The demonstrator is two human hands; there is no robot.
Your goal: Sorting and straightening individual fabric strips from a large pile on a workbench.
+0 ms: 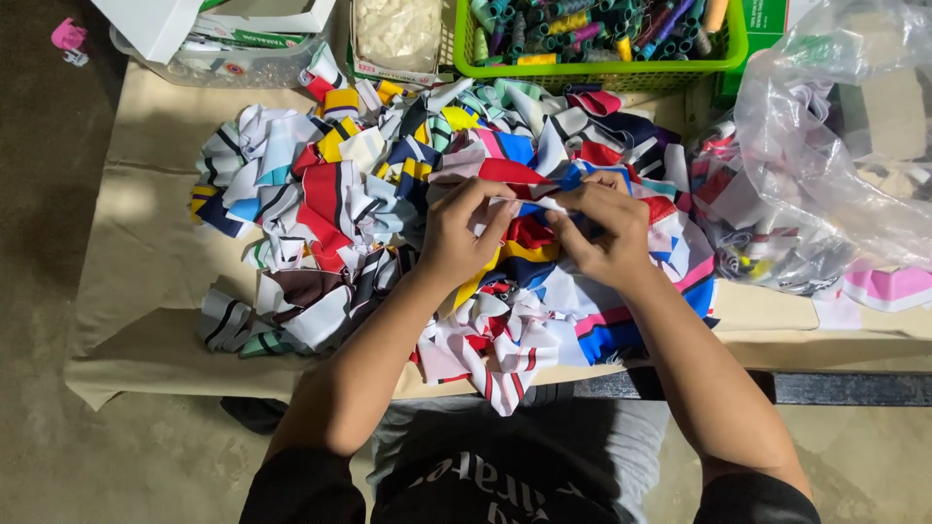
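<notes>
Both hands meet over the middle of a heap of striped cloth scraps (388, 223) that covers a table draped in tan cloth (146, 262). The left hand (464, 233) and the right hand (604, 231) each pinch an end of one small white fabric strip (544, 205), fingers closed on it, holding it just above the pile. The scraps around them are red, blue, yellow, white and black, many with bands of colour. At the far edge of the table stands a green plastic basket (602, 66) filled with thread spools in purple, yellow, teal and orange. Just left of it is a clear tub of white pieces (396, 34), and further left a clear plastic bin (228, 63) holding flat packages with green and red labels, a white cardboard lid (155, 24) leaning over it. To the right lies a large clear plastic bag (825, 146) with more scraps inside, and a pink and white piece (888, 286) beside it. A small pink object (68, 37) sits on the floor at far left.
</notes>
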